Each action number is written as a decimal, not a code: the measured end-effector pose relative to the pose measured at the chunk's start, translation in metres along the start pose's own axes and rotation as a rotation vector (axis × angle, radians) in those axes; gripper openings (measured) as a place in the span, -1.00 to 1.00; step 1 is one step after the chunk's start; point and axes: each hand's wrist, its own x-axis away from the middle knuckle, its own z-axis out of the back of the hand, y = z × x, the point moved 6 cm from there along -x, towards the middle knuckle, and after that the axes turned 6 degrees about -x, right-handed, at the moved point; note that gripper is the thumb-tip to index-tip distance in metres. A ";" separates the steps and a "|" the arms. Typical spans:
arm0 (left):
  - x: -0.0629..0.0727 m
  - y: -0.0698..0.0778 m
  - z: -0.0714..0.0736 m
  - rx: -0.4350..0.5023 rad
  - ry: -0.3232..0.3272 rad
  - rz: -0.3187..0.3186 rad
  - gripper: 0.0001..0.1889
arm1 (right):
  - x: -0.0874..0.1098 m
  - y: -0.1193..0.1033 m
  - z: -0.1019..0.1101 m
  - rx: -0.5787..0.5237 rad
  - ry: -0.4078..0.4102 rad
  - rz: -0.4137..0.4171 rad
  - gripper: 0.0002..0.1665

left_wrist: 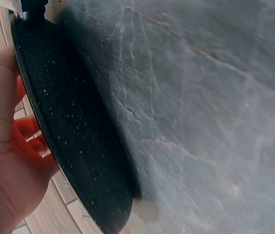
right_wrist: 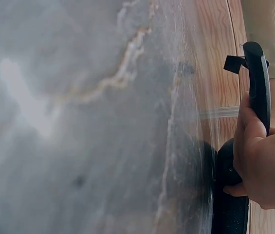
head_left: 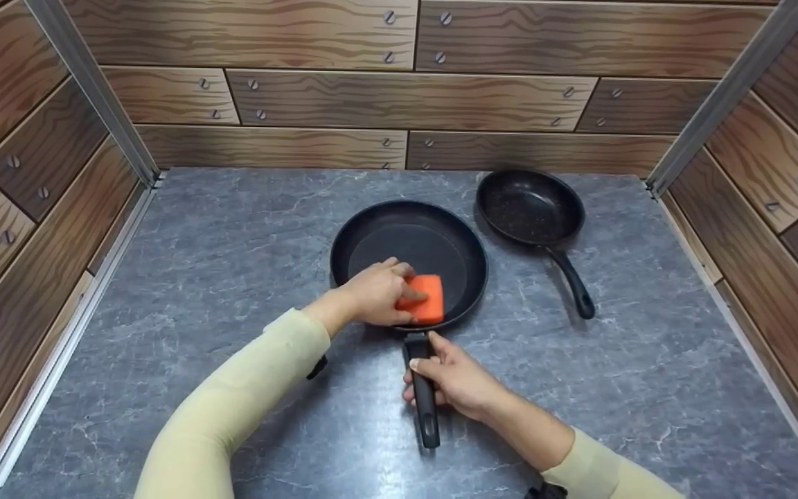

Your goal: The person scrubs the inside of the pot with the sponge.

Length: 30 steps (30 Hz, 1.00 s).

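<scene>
A large black frying pan point(head_left: 406, 211) lies on the grey table, its handle point(head_left: 425, 412) toward me. Inside it, close to the rim above the handle, my left hand point(head_left: 377, 294) holds an orange sponge point(head_left: 432, 306) against the pan's surface. The speckled outer side of the pan point(left_wrist: 74, 107) fills part of the left wrist view and partly hides that hand's fingers. My right hand point(head_left: 465, 382) grips the handle near the pan, thumb on top and fingers underneath. The right wrist view shows the same hand point(right_wrist: 266, 165) around the handle point(right_wrist: 258, 80).
A smaller black frying pan point(head_left: 530, 208) stands at the back right, its handle point(head_left: 574, 287) pointing toward the front right. Wood-patterned walls point(head_left: 406, 100) enclose the grey marbled table point(head_left: 233, 229) at the back and both sides, with metal rails along the corners.
</scene>
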 end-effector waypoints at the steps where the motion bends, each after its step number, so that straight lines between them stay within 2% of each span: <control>1: -0.002 0.001 0.000 0.001 -0.001 0.002 -0.51 | 0.000 0.000 0.000 -0.001 -0.002 0.001 -0.05; 14: -0.029 0.005 -0.003 -0.008 0.009 0.033 -0.47 | 0.000 0.001 0.000 -0.004 -0.013 0.002 -0.10; 20: -0.038 0.001 -0.004 -0.007 0.026 0.064 -0.46 | -0.001 0.001 0.000 -0.014 -0.011 0.002 -0.08; 30: -0.052 -0.007 -0.005 -0.074 0.017 0.110 -0.44 | 0.001 0.001 0.000 -0.011 0.010 -0.008 0.05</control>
